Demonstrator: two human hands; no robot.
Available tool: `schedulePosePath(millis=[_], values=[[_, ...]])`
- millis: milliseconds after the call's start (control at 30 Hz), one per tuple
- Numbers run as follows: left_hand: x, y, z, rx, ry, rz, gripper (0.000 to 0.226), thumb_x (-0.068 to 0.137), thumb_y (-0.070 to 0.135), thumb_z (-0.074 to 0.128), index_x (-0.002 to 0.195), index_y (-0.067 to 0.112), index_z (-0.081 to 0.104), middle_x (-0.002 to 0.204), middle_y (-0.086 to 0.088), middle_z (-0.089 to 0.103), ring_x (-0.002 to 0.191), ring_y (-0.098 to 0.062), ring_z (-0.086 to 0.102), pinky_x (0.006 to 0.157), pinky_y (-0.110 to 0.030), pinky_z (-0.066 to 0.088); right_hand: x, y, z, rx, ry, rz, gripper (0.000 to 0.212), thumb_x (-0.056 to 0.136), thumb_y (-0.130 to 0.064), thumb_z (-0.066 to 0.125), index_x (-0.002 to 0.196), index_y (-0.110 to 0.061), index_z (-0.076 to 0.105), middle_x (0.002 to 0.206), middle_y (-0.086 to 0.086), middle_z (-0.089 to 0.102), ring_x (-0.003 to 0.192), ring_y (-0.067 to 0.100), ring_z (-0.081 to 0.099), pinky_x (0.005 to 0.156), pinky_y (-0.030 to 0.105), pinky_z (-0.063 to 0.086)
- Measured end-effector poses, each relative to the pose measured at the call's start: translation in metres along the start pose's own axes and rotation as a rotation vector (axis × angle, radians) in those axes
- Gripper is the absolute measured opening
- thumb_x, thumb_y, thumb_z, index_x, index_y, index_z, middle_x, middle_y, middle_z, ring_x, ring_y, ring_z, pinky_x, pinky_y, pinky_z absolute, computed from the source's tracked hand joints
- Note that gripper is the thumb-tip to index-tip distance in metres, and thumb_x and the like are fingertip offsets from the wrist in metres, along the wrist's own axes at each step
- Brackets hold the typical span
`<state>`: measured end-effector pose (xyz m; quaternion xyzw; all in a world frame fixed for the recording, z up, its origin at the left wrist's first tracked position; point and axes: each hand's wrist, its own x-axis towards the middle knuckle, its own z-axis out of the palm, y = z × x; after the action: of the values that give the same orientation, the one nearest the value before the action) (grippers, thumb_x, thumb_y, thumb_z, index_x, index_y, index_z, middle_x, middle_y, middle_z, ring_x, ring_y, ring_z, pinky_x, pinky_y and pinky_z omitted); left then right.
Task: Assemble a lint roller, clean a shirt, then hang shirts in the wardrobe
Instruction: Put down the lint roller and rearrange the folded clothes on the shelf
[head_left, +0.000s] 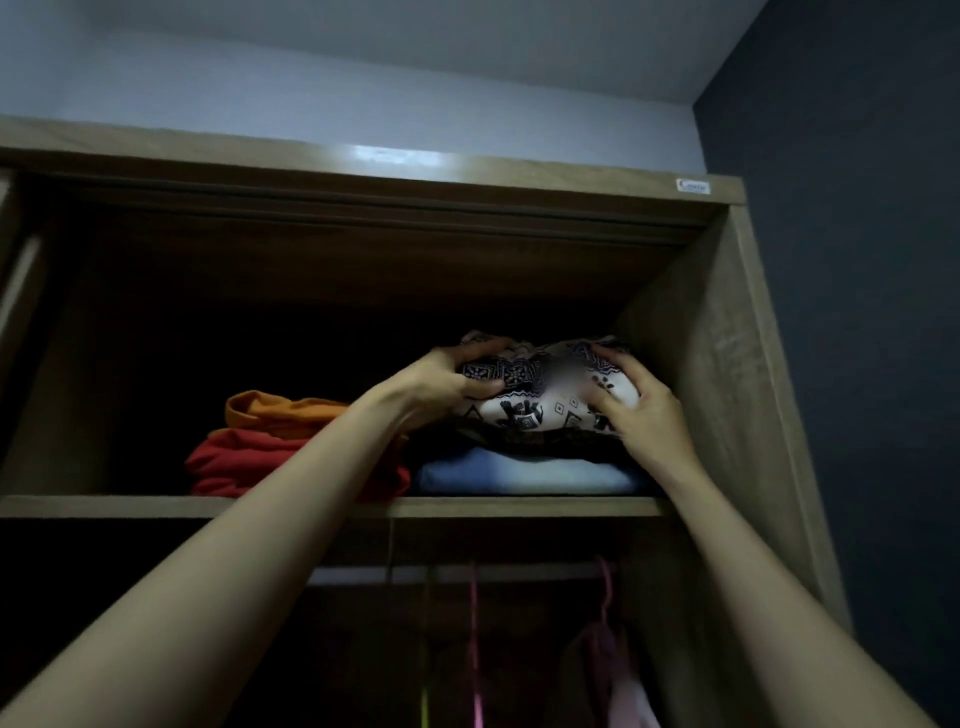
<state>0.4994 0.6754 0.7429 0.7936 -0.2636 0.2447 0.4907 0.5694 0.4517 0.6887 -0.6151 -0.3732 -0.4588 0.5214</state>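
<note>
both hands clamp folded white black-print cotton shirt (540, 395) atop stack on wardrobe's wooden top shelf (291, 505), l hand (447, 382) at 9 o'clock, r hand (641, 402) at 3, long axis l-r, equally near.

The wardrobe's upper shelf (104, 505) is carrying two stacks of folded clothes, its wood-grain front edge running across the view. Toward 9 o'clock of the shelf's middle, a folded red garment (234, 462) is lying directly on the board, with a folded orange garment (275, 410) resting on top of it. Just beside it, at 3 o'clock and close against the wardrobe's right side panel (727, 364), a folded light-blue garment (519, 475) is lying directly on the board, bearing a dark layer and a white black-patterned folded shirt (540, 395) above. The two stacks are touching. The shelf's far left stretch is sitting in deep shadow.
</note>
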Motion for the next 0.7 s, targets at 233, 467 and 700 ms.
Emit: schedulePosePath(millis=[233, 467, 700], values=[[-0.023, -0.005, -0.003, 0.201, -0.113, -0.041, 0.076, 0.07, 0.022, 0.075, 0.14, 0.031, 0.046, 0.141, 0.001, 0.051, 0.118, -0.015, 0.058, 0.104, -0.031, 0.045, -0.018, 0.004, -0.013, -0.138, -0.154, 0.04, 0.053, 0.087, -0.054, 0.055, 0.136, -0.037, 0.046, 0.132, -0.005, 0.057, 0.121, 0.008, 0.049, 0.091, 0.019, 0.034], [-0.045, -0.006, 0.014, 0.586, -0.006, 0.09, 0.066, 0.09, 0.028, 0.065, 0.147, 0.031, 0.034, 0.143, 0.005, 0.045, 0.123, -0.006, 0.047, 0.101, -0.014, 0.037, -0.023, 0.01, -0.017, -0.328, -0.182, 0.074, 0.075, 0.078, -0.076, 0.026, 0.144, -0.04, 0.029, 0.141, 0.011, 0.042, 0.133, 0.023, 0.037, 0.108, 0.04, 0.033], [-0.055, -0.035, 0.038, 0.781, 0.144, 0.227, 0.067, 0.097, 0.042, 0.047, 0.153, 0.03, 0.013, 0.156, -0.004, 0.027, 0.141, -0.017, 0.032, 0.116, -0.034, 0.029, -0.037, 0.014, -0.017, -0.43, -0.246, 0.055, 0.071, 0.083, -0.074, 0.014, 0.147, -0.045, 0.013, 0.157, 0.004, 0.023, 0.144, 0.02, 0.021, 0.113, 0.046, 0.026]])
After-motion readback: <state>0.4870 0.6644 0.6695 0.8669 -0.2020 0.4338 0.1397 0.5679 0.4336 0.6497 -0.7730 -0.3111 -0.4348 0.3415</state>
